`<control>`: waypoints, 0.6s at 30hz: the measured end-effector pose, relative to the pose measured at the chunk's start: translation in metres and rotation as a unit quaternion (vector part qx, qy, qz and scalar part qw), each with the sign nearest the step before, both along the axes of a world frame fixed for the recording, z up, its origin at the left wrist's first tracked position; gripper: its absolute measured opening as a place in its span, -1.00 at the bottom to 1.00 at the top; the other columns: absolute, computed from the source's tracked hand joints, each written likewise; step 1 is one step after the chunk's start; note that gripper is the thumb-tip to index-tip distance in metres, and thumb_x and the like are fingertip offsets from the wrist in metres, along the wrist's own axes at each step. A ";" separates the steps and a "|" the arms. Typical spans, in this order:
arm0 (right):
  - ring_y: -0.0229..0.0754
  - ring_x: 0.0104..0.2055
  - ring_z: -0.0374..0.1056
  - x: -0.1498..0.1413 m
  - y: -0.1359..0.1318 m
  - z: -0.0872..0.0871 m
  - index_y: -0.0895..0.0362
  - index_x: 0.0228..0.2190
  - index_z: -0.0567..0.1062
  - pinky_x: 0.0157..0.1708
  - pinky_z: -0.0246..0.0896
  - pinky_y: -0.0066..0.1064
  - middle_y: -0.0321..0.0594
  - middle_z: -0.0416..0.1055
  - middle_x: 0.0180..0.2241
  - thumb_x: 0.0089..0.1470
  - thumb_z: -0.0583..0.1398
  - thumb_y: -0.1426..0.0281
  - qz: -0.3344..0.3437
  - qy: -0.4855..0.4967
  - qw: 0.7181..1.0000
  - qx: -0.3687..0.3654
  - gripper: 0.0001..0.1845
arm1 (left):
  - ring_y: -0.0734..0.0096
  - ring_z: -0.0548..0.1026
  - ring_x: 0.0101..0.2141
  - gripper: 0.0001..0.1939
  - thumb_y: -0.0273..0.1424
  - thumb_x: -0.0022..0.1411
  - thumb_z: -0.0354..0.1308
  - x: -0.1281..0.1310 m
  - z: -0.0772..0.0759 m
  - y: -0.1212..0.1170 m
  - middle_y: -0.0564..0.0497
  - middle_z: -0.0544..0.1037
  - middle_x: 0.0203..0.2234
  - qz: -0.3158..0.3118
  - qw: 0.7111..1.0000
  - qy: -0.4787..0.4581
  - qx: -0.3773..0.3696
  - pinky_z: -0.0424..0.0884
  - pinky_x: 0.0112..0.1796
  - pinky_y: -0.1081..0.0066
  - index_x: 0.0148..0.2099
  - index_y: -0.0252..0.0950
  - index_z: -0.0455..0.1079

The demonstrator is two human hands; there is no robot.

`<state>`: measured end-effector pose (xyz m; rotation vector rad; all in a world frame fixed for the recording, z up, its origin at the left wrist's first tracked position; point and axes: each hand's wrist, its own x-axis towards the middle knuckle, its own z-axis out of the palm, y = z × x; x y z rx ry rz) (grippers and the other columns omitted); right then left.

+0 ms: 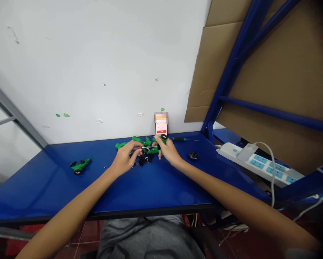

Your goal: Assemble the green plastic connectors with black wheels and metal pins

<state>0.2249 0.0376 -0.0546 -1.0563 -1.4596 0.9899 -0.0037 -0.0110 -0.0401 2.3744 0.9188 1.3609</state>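
Observation:
My left hand [125, 157] is closed around a screwdriver with a reddish handle, its thin metal shaft [149, 146] pointing right. My right hand [171, 152] grips a green toy vehicle with a black wheel [164, 136]; fingers partly cover it. The shaft's tip reaches this toy, but the exact contact point is hidden. Behind and between the hands lie several green toy parts [136, 139]. Small black parts [142, 159] and a few tiny screws [137, 164] are scattered just below them. Off to the left, another green toy vehicle [82, 166] with black wheels rests on the table.
On the blue table [156, 190], a lit phone [161, 126] leans against the white wall. A green-and-black screwdriver [179, 139] and a small black round object [193, 155] lie to the right. Beyond the blue frame post [228, 75] sits a white power strip [231, 150] with a cable.

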 end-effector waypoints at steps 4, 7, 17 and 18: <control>-0.41 -0.73 0.29 0.001 0.000 0.000 0.11 -0.10 0.47 -0.73 0.30 -0.49 -0.19 0.61 -0.20 0.31 0.14 -0.13 -0.032 -0.019 0.999 0.016 -0.46 | 0.40 0.62 -0.38 -0.75 -0.24 0.58 0.00 -0.001 -0.008 0.001 -0.01 0.62 -0.33 0.005 0.998 0.046 -0.039 0.58 -0.25 0.38 0.09 -0.26 0.39; -0.40 -0.72 0.31 0.001 -0.002 0.002 0.10 -0.07 0.46 -0.71 0.31 -0.48 -0.19 0.61 -0.20 0.33 0.12 -0.14 -0.037 -0.041 0.998 0.033 -0.45 | 0.46 0.56 -0.48 -0.75 -0.23 0.58 0.01 0.000 -0.007 -0.002 0.01 0.61 -0.35 0.016 0.998 0.048 -0.039 0.53 -0.34 0.42 0.05 -0.27 0.41; -0.38 -0.72 0.31 -0.003 -0.011 0.001 0.10 -0.09 0.45 -0.70 0.30 -0.45 -0.18 0.60 -0.20 0.36 0.09 -0.11 -0.045 -0.060 0.996 0.051 -0.47 | 0.48 0.39 -0.55 -0.72 -0.20 0.54 0.05 0.003 -0.001 -0.005 0.08 0.49 -0.50 0.045 0.997 0.032 -0.049 0.27 -0.44 0.46 -0.12 -0.28 0.44; -0.38 -0.72 0.31 -0.003 -0.012 0.002 0.09 -0.08 0.45 -0.70 0.31 -0.45 -0.18 0.61 -0.19 0.36 0.09 -0.12 -0.044 -0.063 0.995 0.056 -0.47 | 0.49 0.36 -0.56 -0.71 -0.18 0.53 0.05 0.004 -0.001 -0.005 0.10 0.46 -0.52 0.048 0.997 0.027 -0.060 0.24 -0.45 0.46 -0.14 -0.28 0.43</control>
